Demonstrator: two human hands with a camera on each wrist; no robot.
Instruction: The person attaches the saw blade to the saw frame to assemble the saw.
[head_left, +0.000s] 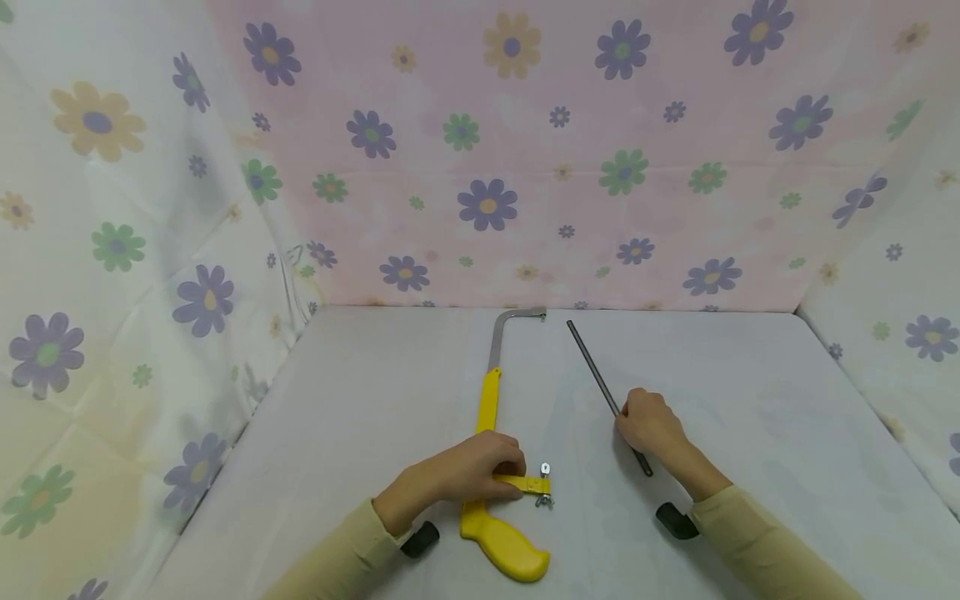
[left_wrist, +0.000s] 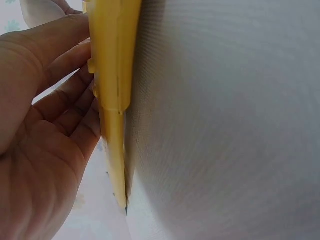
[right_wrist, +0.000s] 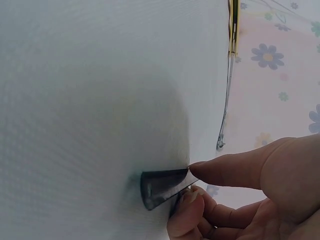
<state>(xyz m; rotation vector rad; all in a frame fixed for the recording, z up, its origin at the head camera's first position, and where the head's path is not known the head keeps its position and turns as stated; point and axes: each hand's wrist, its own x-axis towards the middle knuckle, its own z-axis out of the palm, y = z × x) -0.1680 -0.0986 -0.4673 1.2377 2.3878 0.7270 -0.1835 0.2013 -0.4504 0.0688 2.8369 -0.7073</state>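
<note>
A hacksaw frame (head_left: pixel 489 400) with a yellow handle and a grey metal front arm lies on the white table, no blade fitted between its ends. My left hand (head_left: pixel 480 468) grips the yellow part just above the handle, thumb beside the short bracket with its wing nut (head_left: pixel 544 500). In the left wrist view, fingers (left_wrist: pixel 65 100) rest along the side of the yellow frame (left_wrist: pixel 112 60). To the right, a narrow dark hacksaw blade (head_left: pixel 592 365) slants across the table. My right hand (head_left: pixel 651 423) pinches it below its middle, between thumb and fingers (right_wrist: pixel 230 170).
White cloth covers the table (head_left: pixel 360 367). Flower-patterned curtains (head_left: pixel 420 192) hang behind it and at both sides. Dark wrist-camera mounts (head_left: pixel 677 521) stick out under the sleeves.
</note>
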